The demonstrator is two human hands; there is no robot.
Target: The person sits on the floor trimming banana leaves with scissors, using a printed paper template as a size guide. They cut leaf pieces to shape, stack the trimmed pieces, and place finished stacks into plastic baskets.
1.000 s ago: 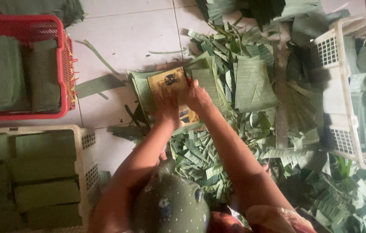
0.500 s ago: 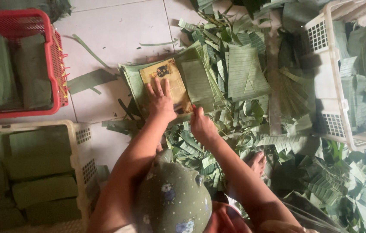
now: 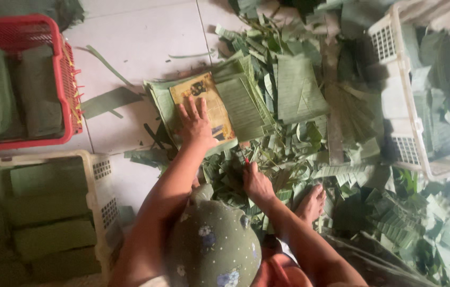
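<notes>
We are pressing our left hand (image 3: 195, 123), fingers spread, flat on a yellow card (image 3: 206, 106) atop stacked leaves (image 3: 243, 109); right hand (image 3: 256, 183) is pinching a red-handled tool (image 3: 244, 157) among scraps (image 3: 288, 159).

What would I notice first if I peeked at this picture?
Green leaves are everywhere: a big heap of leaf scraps covers the floor in the middle and to the right. The left hand presses flat on a yellowish card lying on a leaf stack. At upper left, a bright red basket holds folded leaves.
</notes>
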